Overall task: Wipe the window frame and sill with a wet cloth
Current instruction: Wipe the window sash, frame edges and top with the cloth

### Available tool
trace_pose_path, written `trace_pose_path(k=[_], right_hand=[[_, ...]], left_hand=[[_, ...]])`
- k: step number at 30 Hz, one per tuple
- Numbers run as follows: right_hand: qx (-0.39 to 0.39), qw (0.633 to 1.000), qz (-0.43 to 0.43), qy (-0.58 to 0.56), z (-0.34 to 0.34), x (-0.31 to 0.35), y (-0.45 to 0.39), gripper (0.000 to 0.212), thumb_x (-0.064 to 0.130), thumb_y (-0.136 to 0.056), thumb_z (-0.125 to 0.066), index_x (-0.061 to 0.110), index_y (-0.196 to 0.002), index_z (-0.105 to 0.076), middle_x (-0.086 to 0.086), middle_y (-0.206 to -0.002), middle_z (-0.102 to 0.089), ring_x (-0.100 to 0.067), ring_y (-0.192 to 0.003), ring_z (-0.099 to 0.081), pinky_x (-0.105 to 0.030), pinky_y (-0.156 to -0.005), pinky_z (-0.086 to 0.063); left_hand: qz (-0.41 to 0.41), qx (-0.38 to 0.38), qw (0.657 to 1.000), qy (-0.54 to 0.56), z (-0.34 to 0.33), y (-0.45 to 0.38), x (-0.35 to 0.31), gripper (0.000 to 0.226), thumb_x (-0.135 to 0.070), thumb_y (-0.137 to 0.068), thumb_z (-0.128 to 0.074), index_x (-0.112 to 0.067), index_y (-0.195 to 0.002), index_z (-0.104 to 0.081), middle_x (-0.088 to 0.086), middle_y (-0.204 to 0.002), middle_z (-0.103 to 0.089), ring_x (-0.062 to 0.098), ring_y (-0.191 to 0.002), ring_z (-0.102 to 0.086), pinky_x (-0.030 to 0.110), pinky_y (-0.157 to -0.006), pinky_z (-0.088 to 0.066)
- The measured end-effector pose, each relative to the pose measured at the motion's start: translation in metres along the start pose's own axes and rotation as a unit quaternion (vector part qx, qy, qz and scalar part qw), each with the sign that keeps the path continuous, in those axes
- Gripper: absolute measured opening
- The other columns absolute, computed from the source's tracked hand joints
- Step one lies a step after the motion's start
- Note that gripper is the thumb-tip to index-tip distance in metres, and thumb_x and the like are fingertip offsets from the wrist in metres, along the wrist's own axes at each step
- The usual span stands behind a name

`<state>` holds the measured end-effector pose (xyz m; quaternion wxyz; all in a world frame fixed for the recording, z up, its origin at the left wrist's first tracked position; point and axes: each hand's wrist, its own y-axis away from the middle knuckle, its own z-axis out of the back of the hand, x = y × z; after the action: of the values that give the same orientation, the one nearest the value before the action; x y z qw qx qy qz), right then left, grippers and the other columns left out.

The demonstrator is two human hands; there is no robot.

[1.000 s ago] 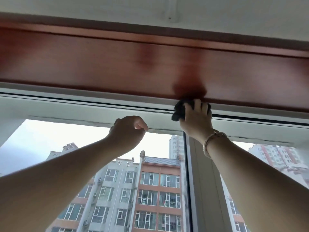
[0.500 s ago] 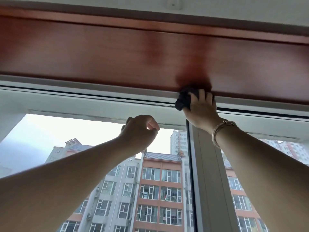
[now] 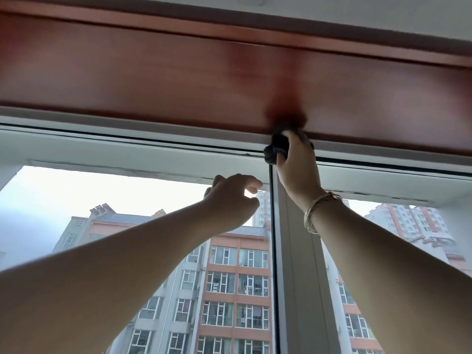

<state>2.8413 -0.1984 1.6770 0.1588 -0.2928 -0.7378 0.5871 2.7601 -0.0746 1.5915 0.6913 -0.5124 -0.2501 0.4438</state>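
Head view:

- The right hand was raised to the top of the window, and its fingers were curled around a dark cloth, gripping it.
- The cloth was bunched into a small lump and was pressed up where the white window frame met the red-brown wooden board above it. Most of the cloth was hidden inside the hand; only its left part showed.
- The left hand was lifted just below the upper rail of the frame, a little left of the right hand. Its fingers were loosely bent and held nothing; whether the fingertips touched the rail, I cannot tell.
- A metal bracelet sat on the right wrist.
- The vertical post of the frame ran down from under the right hand, between the two glass panes.
- Through the glass stood apartment buildings, orange and grey, under a pale sky.
- Both forearms crossed the lower part of the view and covered much of the panes.
- The board was blurred, with a dark smear above the cloth, so its surface there was hard to make out.
- The sill was out of the picture.
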Motion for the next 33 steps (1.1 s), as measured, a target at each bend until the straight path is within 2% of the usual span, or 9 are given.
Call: trace_pose_path(k=[3,5,9,12,17,20,25,28,33], right_hand=[[-0.023,1.000,0.005,-0.015,0.000,-0.006,0.013,0.035,0.006,-0.084,-0.063,0.008,-0.118,-0.054,-0.013,-0.126,-0.040,-0.031,-0.111,-0.052,-0.033,-0.097,-0.045],[-0.038,0.999,0.022,-0.010,0.002,-0.009,0.016,0.024,0.006,-0.081,-0.065,0.008,-0.104,-0.061,-0.011,-0.119,-0.044,-0.029,-0.109,-0.051,-0.030,-0.092,-0.046],[-0.025,0.998,0.030,0.055,0.018,-0.016,0.021,0.017,0.015,-0.083,-0.064,0.014,-0.099,-0.069,-0.004,-0.104,-0.064,-0.024,-0.099,-0.058,-0.028,-0.074,-0.047],[-0.003,0.992,0.058,0.111,0.031,-0.019,0.030,0.019,0.021,-0.087,-0.061,0.021,-0.103,-0.071,-0.003,-0.089,-0.071,-0.026,-0.085,-0.065,-0.028,-0.067,-0.047],[0.030,0.992,0.047,0.112,0.025,-0.016,0.013,0.022,0.019,-0.090,-0.057,0.014,-0.108,-0.069,-0.010,-0.094,-0.070,-0.030,-0.091,-0.063,-0.027,-0.071,-0.043],[0.040,0.988,0.022,0.146,0.015,-0.011,-0.012,0.020,0.015,-0.092,-0.054,0.011,-0.107,-0.066,-0.013,-0.097,-0.068,-0.033,-0.095,-0.063,-0.036,-0.078,-0.050],[0.052,0.977,0.029,0.207,0.014,-0.006,-0.013,0.017,0.005,-0.091,-0.050,0.010,-0.099,-0.064,-0.012,-0.092,-0.067,-0.034,-0.092,-0.063,-0.034,-0.070,-0.048],[0.112,0.973,0.057,0.196,0.032,-0.007,0.012,0.021,0.010,-0.092,-0.048,0.011,-0.106,-0.064,-0.013,-0.097,-0.066,-0.034,-0.095,-0.061,-0.033,-0.069,-0.043],[0.139,0.975,0.141,0.101,0.055,0.009,0.114,0.023,0.011,-0.089,-0.054,0.013,-0.109,-0.065,-0.006,-0.111,-0.061,-0.025,-0.111,-0.052,-0.035,-0.090,-0.047]], left_hand=[[0.022,0.046,0.999,0.003,-0.010,0.002,-0.006,0.052,-0.017,-0.088,-0.047,-0.040,-0.135,-0.045,-0.007,-0.137,-0.043,0.020,-0.128,-0.035,0.035,-0.104,-0.036],[0.045,0.087,0.995,-0.014,-0.015,0.005,-0.009,0.056,-0.018,-0.090,-0.044,-0.046,-0.137,-0.038,-0.001,-0.134,-0.033,0.021,-0.119,-0.032,0.023,-0.088,-0.033],[0.055,0.113,0.991,-0.035,-0.017,0.013,-0.016,0.065,-0.011,-0.089,-0.043,-0.046,-0.142,-0.030,0.001,-0.120,-0.028,0.020,-0.107,-0.023,0.027,-0.086,-0.020],[0.057,0.113,0.991,-0.052,-0.013,0.016,-0.015,0.069,-0.007,-0.088,-0.044,-0.046,-0.143,-0.027,0.003,-0.128,-0.030,0.019,-0.111,-0.023,0.027,-0.086,-0.019],[0.068,0.128,0.987,-0.066,-0.008,0.012,-0.017,0.070,-0.007,-0.089,-0.044,-0.048,-0.143,-0.027,0.002,-0.129,-0.027,0.018,-0.104,-0.022,0.027,-0.087,-0.022],[0.064,0.118,0.989,-0.065,-0.006,0.007,-0.019,0.070,-0.006,-0.088,-0.044,-0.046,-0.143,-0.026,0.003,-0.135,-0.028,0.023,-0.116,-0.027,0.030,-0.088,-0.022],[0.073,0.052,0.995,-0.043,0.000,0.013,-0.012,0.070,-0.002,-0.082,-0.045,-0.043,-0.138,-0.040,0.003,-0.135,-0.035,0.031,-0.119,-0.042,0.033,-0.099,-0.027],[0.072,0.025,0.997,-0.023,0.005,0.031,-0.012,0.066,-0.001,-0.080,-0.048,-0.042,-0.130,-0.049,0.000,-0.138,-0.043,0.044,-0.113,-0.049,0.041,-0.093,-0.044],[0.036,0.016,0.999,-0.017,0.006,0.085,-0.026,0.058,0.001,-0.084,-0.045,-0.035,-0.128,-0.053,-0.015,-0.133,-0.050,0.031,-0.112,-0.047,0.039,-0.085,-0.038]])
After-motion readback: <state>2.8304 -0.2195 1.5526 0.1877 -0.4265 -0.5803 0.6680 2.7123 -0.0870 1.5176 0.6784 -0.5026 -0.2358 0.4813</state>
